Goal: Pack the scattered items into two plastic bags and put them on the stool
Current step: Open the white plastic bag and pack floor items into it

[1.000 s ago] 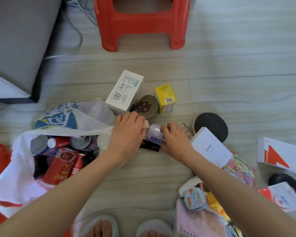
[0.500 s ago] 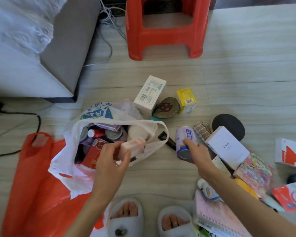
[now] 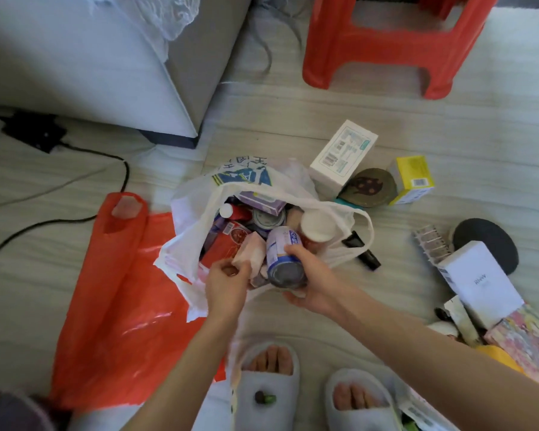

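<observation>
Two hands are held over the open white plastic bag (image 3: 196, 253), filled with cans and packets. A pale pink packet (image 3: 249, 254) is pinched by the left hand (image 3: 226, 287); a white-and-blue cylindrical can (image 3: 284, 259) is gripped by the right hand (image 3: 311, 283). A flat red plastic bag (image 3: 119, 309) lies beside it.

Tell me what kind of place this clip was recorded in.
Most likely a room in a home: pale wood-look plank floor, the corner of a grey upholstered sofa or bed, a red plastic stool, and the person's white open-toe slippers.
</observation>
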